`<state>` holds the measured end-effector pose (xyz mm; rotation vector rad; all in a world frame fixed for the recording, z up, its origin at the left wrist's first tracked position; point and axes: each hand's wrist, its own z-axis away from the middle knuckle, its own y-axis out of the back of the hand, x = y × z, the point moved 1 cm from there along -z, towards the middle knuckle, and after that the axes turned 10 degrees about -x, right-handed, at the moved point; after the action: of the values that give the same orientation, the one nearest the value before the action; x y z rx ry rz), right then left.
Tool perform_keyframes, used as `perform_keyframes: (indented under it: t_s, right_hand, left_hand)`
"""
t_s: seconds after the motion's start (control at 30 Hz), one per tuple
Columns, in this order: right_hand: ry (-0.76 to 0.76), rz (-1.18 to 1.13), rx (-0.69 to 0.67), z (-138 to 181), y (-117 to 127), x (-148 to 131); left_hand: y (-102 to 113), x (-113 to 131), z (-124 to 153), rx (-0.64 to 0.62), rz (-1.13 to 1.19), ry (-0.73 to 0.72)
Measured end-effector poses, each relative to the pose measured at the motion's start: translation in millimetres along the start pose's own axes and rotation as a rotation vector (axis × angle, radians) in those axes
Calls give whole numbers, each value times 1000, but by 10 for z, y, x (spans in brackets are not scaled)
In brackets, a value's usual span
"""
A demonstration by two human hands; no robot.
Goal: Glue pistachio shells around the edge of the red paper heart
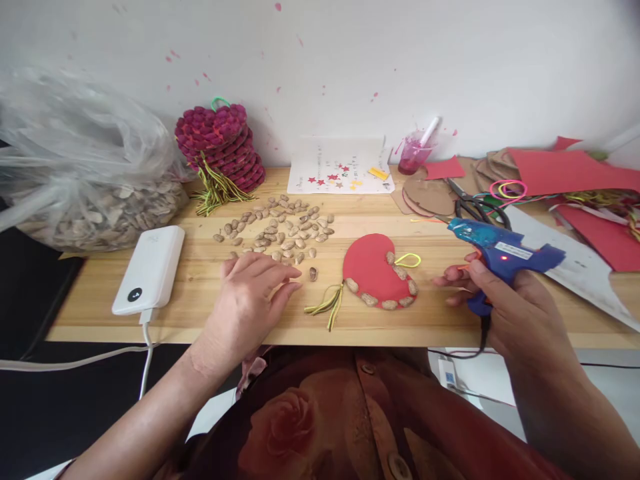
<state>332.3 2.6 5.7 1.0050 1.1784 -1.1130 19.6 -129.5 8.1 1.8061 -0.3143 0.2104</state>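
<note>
My left hand hovers low over the table beside the loose mottled tan seeds. Its fingers curve forward, with a gap between thumb and forefinger and nothing visible in them. A single darker seed lies just right of its fingertips. My right hand grips a blue hot glue gun by its handle; a small red light glows on it, and the nozzle points left. Between my hands lies a red heart-shaped card, with several seeds along its lower and right edge. It has a yellow loop and a yellow-green tassel.
A white power bank with a cable and a plastic bag of seeds stand left. Behind are a purple seed-covered ornament, a sheet with stars and a cup. Scissors and red card scraps lie right.
</note>
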Motion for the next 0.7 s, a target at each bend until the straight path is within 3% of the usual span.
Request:
perform_keyframes:
  t_s: [0.23, 0.4, 0.53, 0.7]
  right_hand:
    - [-73, -137, -5, -49, -77, 27]
    - [-31, -122, 1, -48, -79, 63]
    - [-3, -72, 0, -44, -67, 90]
    - [16, -20, -22, -42, -61, 116]
  left_hand:
    - [-192, 34, -136, -67, 55, -136]
    - [-319, 9, -208, -6, 143, -210]
    - [-281, -3, -200, -20, 263, -59]
    - [-172, -33, -236, -173, 420, 156]
